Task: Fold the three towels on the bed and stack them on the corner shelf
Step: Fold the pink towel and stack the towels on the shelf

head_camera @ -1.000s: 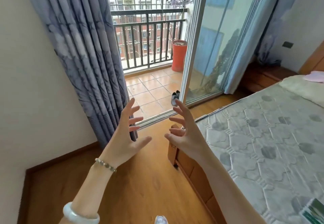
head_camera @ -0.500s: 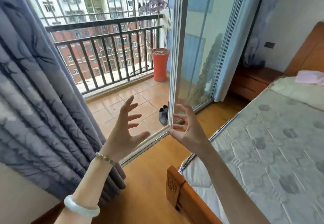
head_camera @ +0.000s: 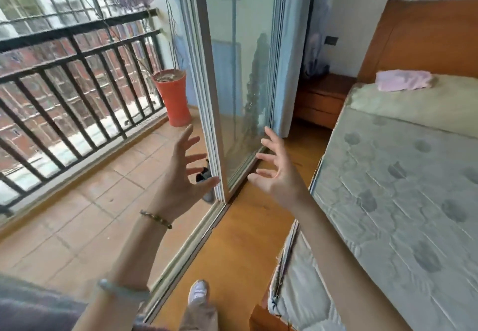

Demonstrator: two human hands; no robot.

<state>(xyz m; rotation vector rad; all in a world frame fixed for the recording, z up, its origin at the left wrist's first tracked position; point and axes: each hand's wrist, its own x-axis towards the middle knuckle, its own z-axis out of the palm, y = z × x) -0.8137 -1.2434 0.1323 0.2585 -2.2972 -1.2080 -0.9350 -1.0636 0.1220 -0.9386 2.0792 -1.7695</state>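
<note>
Pink folded towel [head_camera: 403,80] on pale green bedding [head_camera: 413,105]. Grey-green quilted mattress [head_camera: 388,201] with darker grey spots. Orange-brown wooden headboard [head_camera: 426,38] and floor [head_camera: 240,240]. Red-orange flowerpot [head_camera: 174,97], black balcony railing [head_camera: 77,53], terracotta tiles [head_camera: 77,214]. Brown beaded bracelet [head_camera: 156,219].

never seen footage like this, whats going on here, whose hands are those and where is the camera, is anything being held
There is no machine here. The camera is worn on a person's head and looks forward and down, so the arms reaching in from the bottom are that person's own.

The left hand, with a bead bracelet at the wrist, and the right hand are both raised in the air with fingers spread. Neither holds anything.

Behind the hands is a sliding glass door, open onto a tiled balcony with a dark railing and an orange pot. On the right is the bed, a bare quilted mattress. At its far end lies a pale cloth with a pink folded cloth on top, possibly towels. No shelf is in view.
</note>
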